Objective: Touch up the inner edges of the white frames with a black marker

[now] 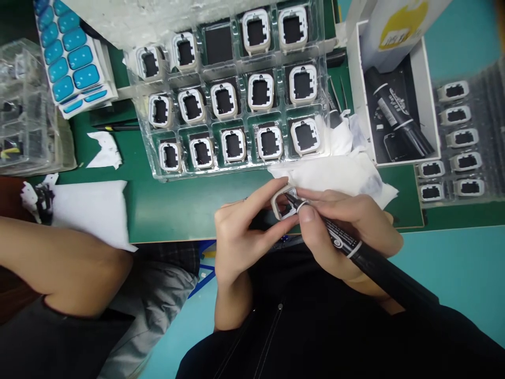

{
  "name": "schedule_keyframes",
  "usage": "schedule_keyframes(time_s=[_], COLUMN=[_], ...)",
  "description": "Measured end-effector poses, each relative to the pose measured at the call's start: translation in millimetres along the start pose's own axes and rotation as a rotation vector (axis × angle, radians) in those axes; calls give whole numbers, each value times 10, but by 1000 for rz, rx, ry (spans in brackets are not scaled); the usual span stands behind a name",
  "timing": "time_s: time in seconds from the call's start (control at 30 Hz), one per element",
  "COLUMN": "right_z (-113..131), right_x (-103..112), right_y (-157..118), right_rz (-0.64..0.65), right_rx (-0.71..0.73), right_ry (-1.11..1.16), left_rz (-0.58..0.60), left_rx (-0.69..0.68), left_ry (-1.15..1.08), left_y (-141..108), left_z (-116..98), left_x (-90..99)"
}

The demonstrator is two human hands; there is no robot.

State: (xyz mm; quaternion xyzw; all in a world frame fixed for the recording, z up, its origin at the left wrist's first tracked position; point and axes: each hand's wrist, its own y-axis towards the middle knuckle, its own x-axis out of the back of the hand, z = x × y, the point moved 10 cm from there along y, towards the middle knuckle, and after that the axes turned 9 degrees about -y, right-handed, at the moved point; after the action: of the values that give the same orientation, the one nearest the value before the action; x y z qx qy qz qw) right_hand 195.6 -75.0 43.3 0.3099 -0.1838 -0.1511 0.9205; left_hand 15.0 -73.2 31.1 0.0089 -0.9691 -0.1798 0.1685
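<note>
Your left hand (pixel 240 231) pinches a small white square frame (pixel 283 202), hollow with rounded corners. Your right hand (pixel 347 226) grips a black tube (pixel 355 250), tip inside it

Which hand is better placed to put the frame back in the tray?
Left, probably. The left hand pinches the white frame and sits nearer the clear tray; the right hand holds the black pen.

Left hand (pixel 240 231): pinches a white frame (pixel 283 202) between thumb and fingers, near centre.
Right hand (pixel 343 231): grips a black pen (pixel 355 250), tip touching the frame.
Tray (pixel 236 168): clear, far centre, rows of like frames.
Cloth (pixel 339 176): white, just beyond the hands.
Box (pixel 430 105): white, far right, black tube inside.
Mat (pixel 177 200): green, under the tray.
Blue pads (pixel 67 52): far left.
Elbow (pixel 67 268): another person's, near left.
</note>
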Motion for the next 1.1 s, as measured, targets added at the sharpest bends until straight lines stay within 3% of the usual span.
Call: schedule_keyframes(time_s=[0.2, 0.4, 0.63, 0.77, 0.83, 0.93, 1.1], right_z=[9, 86, 56, -43, -99, -120, -51], right_x=[11, -8, -31, 67, 59, -17, 19], right_y=[11, 91, 43, -12, -3, 7, 45], right_rz=[17, 132, 124, 17, 107, 360, 337], right_rx=[-23, -80, -107, -119, -145, -192, -210], right_ry=[8, -39, -8, 31, 106, 210, 282], left_rz=[-6, 1, 11, 4, 10, 3, -36], left_rx=[-6, -20, -6, 15, 42, 83, 89], left_ry=[11, 39, 8, -33, -57, -106, -157], left_y=[0, 4, 7, 24, 30, 29, 13], left_z=[0, -5, 2, 12, 35, 80, 116], left_x=[7, 5, 0, 7, 4, 13, 66])
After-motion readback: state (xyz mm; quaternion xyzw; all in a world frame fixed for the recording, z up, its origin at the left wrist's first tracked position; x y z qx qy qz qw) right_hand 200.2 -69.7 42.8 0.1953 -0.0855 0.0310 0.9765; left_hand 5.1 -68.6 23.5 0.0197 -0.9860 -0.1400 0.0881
